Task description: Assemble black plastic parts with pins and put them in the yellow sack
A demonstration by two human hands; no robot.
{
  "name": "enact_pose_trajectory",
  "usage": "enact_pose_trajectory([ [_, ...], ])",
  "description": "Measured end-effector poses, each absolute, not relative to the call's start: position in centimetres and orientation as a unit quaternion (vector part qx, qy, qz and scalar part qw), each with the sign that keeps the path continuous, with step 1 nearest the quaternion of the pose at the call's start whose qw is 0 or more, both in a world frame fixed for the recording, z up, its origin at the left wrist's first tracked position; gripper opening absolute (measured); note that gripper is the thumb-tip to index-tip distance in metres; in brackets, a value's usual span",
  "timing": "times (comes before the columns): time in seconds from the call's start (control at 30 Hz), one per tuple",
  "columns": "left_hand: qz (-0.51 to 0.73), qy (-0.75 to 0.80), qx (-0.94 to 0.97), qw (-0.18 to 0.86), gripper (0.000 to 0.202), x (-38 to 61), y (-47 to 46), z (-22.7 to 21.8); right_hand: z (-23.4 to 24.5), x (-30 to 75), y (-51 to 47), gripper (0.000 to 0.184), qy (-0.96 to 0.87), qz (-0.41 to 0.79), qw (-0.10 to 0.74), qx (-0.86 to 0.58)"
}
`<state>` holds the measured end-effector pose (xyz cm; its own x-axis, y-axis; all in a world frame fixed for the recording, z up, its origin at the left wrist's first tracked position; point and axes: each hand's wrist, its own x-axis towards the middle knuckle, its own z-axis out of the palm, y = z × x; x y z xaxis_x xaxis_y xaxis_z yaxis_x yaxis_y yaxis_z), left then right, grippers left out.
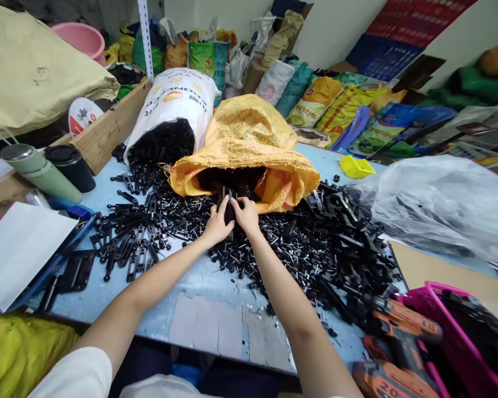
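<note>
At the mouth of an orange woven sack (249, 150), my left hand (218, 225) and my right hand (246, 215) are closed on a black plastic part (229, 212) from its two sides. The fingers hide much of it, so its exact kind cannot be made out. Beneath and around my hands spreads a heap of small black pieces with silvery screws or pins (274, 243). Larger black plastic parts (344, 237) are piled to the right. Long black link-shaped pieces (139, 237) lie to the left.
A white sack (178, 94) spills black parts at back left. A green tumbler (37, 168) and a black cup (71, 166) stand left. At right are clear plastic sheeting (444, 199), an orange power drill (402, 320) and a pink basket (444, 331). Grey flat pieces (207, 326) lie in front.
</note>
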<state>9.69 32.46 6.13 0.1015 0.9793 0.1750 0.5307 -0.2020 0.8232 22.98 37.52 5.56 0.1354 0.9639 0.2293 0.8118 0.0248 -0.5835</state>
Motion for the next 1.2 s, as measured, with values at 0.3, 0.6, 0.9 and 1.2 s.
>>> enact_pose_trajectory([
  [0.3,0.233,0.622,0.740,0.111,0.080,4.4,24.3,5.8,6.7,20.2,33.2,0.052,-0.627,0.094,0.208,-0.745],
  [0.6,0.043,0.821,0.562,0.094,0.046,-8.0,11.7,3.8,8.3,17.3,31.7,0.050,-0.664,0.032,0.210,-0.717],
  [0.9,0.160,0.785,0.597,0.049,0.024,-7.7,9.0,1.3,7.0,17.6,11.3,0.050,-0.910,0.266,0.074,-0.311],
  [1.2,0.399,0.578,0.711,0.036,0.024,-4.5,6.6,3.3,3.0,17.5,13.3,0.050,-0.849,0.141,0.151,-0.487],
])
